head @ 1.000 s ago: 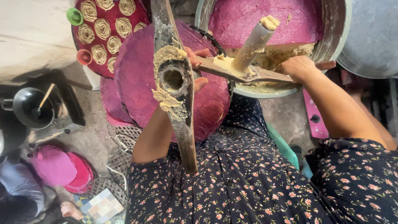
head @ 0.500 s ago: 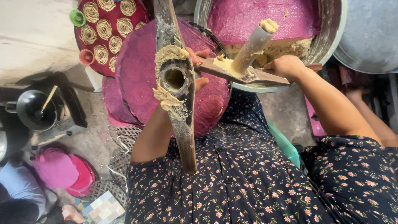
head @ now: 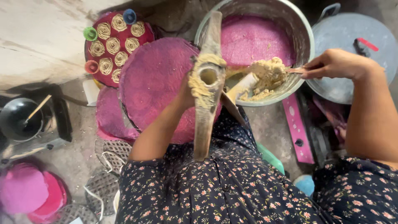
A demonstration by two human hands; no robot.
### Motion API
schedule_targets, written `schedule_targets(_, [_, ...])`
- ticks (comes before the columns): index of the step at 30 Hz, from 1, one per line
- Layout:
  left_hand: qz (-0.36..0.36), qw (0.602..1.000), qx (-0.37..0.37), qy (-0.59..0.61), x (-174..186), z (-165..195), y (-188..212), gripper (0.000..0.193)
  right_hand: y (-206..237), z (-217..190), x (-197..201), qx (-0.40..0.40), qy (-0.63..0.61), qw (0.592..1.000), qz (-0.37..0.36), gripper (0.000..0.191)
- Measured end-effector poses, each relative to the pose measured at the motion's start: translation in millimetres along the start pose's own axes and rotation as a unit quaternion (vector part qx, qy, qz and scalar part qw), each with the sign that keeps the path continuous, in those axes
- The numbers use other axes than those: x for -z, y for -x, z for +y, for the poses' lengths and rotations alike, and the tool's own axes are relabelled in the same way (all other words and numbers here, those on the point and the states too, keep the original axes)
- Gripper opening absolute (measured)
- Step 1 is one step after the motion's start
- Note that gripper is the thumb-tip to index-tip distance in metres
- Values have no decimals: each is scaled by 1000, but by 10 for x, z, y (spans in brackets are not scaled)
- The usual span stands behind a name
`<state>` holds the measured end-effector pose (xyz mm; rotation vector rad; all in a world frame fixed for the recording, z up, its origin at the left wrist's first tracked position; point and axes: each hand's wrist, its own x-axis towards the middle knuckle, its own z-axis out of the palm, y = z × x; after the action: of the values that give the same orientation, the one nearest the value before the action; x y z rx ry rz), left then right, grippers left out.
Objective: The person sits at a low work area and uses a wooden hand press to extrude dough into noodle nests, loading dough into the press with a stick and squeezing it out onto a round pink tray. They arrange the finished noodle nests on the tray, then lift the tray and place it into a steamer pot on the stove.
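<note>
The right hand (head: 338,64) is closed around the handle of a flat scoop (head: 290,70), whose far end carries a lump of tan dough (head: 269,70) lifted over the metal bowl (head: 304,37). The bowl is lined with a pink cloth and holds more dough just under the lump. The left hand (head: 186,93) is mostly hidden behind the wooden press (head: 206,99), so I cannot tell how its fingers sit, though it appears to steady the press from behind. The press stands just beside that hand, its round opening (head: 208,76) ringed with dough smears and facing up, a short reach inward from the right hand's load.

To do this step well, the lump would best travel level, the scoop tilted only once it is right over the opening, so that nothing drops onto the floral dress (head: 224,191) below. The left hand should keep the press upright and unmoving while the dough is pushed off the scoop and packed down into the hole. The smeared rim suggests that overfilling spills easily; smaller loads likely seat cleaner.

Beyond the left hand lies a round pink mat (head: 153,79), and farther out a red tray (head: 114,39) holds coiled noodle nests. Outward from the right hand rests a grey pot lid (head: 352,29).
</note>
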<state>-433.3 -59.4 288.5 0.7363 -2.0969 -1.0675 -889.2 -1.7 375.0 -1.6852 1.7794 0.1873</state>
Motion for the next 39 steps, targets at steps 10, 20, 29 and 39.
schedule_targets(10, [15, 992, 62, -106, -681, 36, -618, 44, 496, -802, 1041, 94, 64, 993, -40, 40])
schedule_targets(20, [94, 973, 168, -128, -501, 232, -920, 25, 657, -2088, 374, 294, 540, 674, 409, 11])
schedule_targets(29, [33, 944, 136, -298, -337, 110, -1010, 13, 1086, -1734, 871, 306, 357, 729, 498, 10])
schedule_targets(39, [100, 986, 77, -109, -438, 254, -861, 22, 841, -1626, 752, 375, 350, 727, 456, 13])
